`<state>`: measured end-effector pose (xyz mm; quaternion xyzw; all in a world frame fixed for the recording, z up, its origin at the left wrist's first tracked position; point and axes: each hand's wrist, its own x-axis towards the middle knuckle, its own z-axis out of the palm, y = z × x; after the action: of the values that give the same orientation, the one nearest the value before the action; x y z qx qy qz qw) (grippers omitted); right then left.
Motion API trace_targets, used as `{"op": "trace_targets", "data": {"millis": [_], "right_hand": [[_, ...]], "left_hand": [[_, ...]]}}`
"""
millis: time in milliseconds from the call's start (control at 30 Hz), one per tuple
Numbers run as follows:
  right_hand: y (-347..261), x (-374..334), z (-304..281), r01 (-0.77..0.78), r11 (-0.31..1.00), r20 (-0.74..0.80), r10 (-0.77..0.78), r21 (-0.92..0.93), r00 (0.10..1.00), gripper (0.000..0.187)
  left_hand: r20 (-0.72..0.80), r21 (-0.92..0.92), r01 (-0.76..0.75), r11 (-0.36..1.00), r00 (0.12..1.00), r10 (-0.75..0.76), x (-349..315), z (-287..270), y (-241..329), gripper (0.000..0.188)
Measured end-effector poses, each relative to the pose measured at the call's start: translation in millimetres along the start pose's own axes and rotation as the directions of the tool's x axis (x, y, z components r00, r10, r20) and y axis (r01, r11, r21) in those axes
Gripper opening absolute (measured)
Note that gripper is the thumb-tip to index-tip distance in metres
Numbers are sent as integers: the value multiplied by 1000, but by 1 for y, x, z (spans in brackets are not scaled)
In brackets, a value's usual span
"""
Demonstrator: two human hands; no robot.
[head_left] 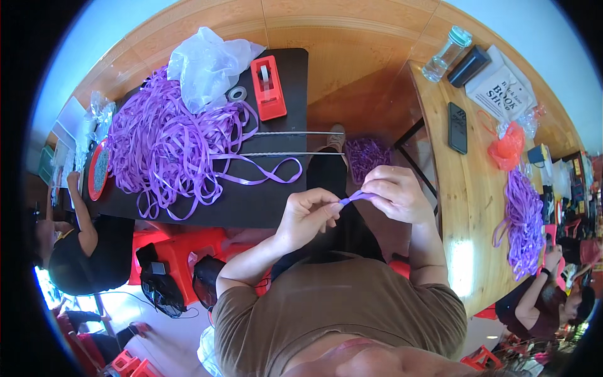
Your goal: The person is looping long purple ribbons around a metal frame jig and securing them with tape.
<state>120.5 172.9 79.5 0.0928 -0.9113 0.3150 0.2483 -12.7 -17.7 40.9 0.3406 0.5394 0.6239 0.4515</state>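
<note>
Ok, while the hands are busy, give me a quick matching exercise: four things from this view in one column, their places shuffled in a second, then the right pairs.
Things:
1. Narrow purple ribbon piece
2. Red rectangular tape dispenser
3. Black rectangular smartphone
4. Clear bottle with teal lid

Places:
A. Lying flat on the pale wooden table
B. On the black table
C. Next to the black cylinder
D. Between the fingers of the left hand and right hand

Pairs: 1-D, 2-B, 3-A, 4-C
</note>
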Motion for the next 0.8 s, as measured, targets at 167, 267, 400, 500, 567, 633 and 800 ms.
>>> {"op": "trace_targets", "data": {"millis": [167,267,400,500,567,633,800], "right_hand": [[6,-3,-2,90,988,-51,-97,-128,994,15],[9,-3,-2,65,987,-49,-73,-148,996,20],[23,-5,6,59,958,-36,-72,-279,997,19],[37,-3,14,16,875,-38,-39,-483,999,24],[56,1,23,9,830,-124,-94,-558,988,25],[75,6,31,2,827,-178,-124,-562,976,25],[130,21,53,-23,857,-285,-145,-515,948,26]], "left_hand": [[41,-112,79,991,996,-75,-5,8,-14,13],[29,-153,99,983,995,-96,-6,16,-20,20],[56,-180,204,962,979,-197,1,21,-41,19],[4,-256,172,951,984,-176,14,22,-63,14],[-51,-232,116,966,990,-131,27,23,-79,13],[-203,-304,-17,952,978,-48,39,29,-95,12],[-398,-297,-266,917,907,134,85,30,-127,12]]}}
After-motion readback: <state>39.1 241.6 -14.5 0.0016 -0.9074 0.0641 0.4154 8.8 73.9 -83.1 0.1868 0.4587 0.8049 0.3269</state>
